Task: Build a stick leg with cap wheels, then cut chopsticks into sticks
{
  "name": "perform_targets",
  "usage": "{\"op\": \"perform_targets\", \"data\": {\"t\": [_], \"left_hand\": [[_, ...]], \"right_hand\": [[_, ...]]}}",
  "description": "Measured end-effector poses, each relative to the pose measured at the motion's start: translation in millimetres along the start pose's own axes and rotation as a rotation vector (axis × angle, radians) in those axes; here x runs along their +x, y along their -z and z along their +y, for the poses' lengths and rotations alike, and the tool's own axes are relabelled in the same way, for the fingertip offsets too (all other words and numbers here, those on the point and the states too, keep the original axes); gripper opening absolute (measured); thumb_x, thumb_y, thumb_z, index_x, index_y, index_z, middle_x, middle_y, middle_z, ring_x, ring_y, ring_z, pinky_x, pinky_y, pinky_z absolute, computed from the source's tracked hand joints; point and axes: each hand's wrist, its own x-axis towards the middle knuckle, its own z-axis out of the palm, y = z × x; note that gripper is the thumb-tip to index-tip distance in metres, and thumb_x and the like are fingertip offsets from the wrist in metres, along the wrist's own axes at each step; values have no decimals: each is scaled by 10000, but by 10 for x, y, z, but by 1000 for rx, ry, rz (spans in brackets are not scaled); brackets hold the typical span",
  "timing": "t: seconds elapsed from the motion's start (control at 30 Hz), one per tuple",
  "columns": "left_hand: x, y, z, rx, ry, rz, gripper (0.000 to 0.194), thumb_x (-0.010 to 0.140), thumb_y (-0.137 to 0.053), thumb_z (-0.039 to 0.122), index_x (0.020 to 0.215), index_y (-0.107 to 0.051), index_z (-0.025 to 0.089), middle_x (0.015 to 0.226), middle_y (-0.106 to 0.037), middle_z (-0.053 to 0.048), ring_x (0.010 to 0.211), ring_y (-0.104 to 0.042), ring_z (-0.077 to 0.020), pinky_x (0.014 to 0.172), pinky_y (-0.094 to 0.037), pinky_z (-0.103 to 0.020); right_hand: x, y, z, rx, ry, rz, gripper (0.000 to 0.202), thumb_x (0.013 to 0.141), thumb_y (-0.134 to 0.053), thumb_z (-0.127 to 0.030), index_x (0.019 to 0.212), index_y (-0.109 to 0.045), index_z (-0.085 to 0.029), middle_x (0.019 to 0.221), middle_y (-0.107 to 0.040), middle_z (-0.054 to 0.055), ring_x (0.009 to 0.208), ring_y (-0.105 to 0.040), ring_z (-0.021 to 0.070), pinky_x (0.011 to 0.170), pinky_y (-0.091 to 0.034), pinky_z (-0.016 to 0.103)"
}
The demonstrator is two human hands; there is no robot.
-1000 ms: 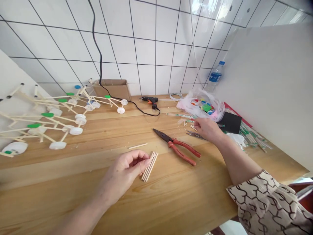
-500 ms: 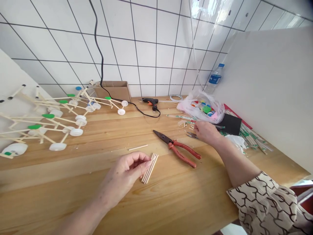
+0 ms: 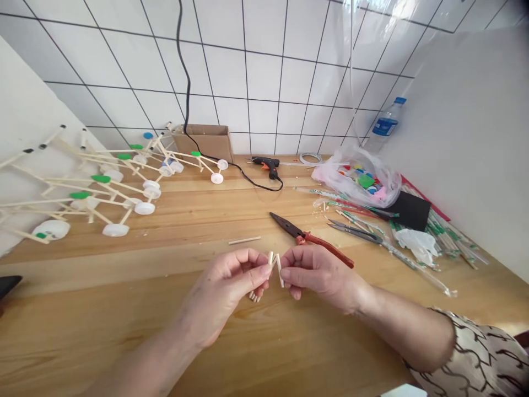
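Observation:
My left hand (image 3: 242, 281) pinches a short wooden stick (image 3: 270, 258) between thumb and forefinger. Facing it, my right hand (image 3: 312, 273) grips another short wooden stick (image 3: 280, 271) by its side. The two pieces stand close together, tilted, above the table. Beneath my left fingers show the ends of several more cut sticks (image 3: 255, 296), mostly hidden by the hand. Just behind my right hand lie long-nose pliers (image 3: 301, 237) with red handles, partly covered by it. A single stick (image 3: 244, 240) rests on the wood farther back.
Several stick models (image 3: 99, 187) with white cap wheels stand at the left. A glue gun (image 3: 266, 164) and a cardboard box (image 3: 206, 144) sit by the wall. On the right are scissors (image 3: 357, 231), a plastic bag of caps (image 3: 363, 179), wrapped sticks (image 3: 450, 237) and a bottle (image 3: 385, 125).
My right hand has come back from the scissors area to meet my left, now with a stick. My left hand has lifted a stick off the row. The view has shifted slightly.

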Motion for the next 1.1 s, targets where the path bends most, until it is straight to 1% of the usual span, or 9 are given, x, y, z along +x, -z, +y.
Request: {"op": "perform_targets", "data": {"t": [0.23,0.4,0.53,0.8,0.93,1.1], "left_hand": [[-2,-45,-8,-24,35,-20,131,760,-605,279,724,-592,153,615,-553,17,586,-482,-100,584,-386,-242],[-6,-37,-33,-22,41,-24,113,764,-603,261,732,-582,155,633,-562,23,596,-500,-94,592,-400,-230],[-10,-32,-32,-6,40,-27,123,764,-601,253,700,-557,158,613,-554,30,589,-498,-92,597,-397,-231],[-12,-57,-25,0,39,-14,137,735,-613,232,651,-531,161,604,-548,33,589,-498,-92,603,-407,-230],[-9,-47,-29,7,39,-22,136,740,-611,232,657,-525,164,610,-545,36,603,-516,-96,615,-421,-233],[-11,-29,-42,37,60,-56,106,778,-589,257,741,-543,169,648,-585,27,641,-554,-108,641,-435,-243]], "right_hand": [[14,-29,1,-44,23,7,149,744,-592,-277,695,-535,-148,622,-526,-39,520,-490,62,531,-379,199],[11,-42,18,-61,24,2,145,740,-588,-275,702,-528,-149,647,-554,-23,536,-507,72,535,-392,206],[8,-57,16,-45,19,-1,113,722,-592,-239,722,-524,-149,649,-562,-18,560,-512,81,544,-406,211],[2,-63,24,-77,22,22,72,711,-584,-188,725,-529,-145,625,-559,-23,541,-499,72,520,-387,199],[8,-58,53,-93,48,22,91,725,-586,-215,729,-535,-140,641,-570,-4,548,-493,81,525,-399,215],[19,-49,68,-110,51,11,133,728,-610,-253,748,-543,-141,656,-572,5,558,-492,93,526,-400,230]]}}
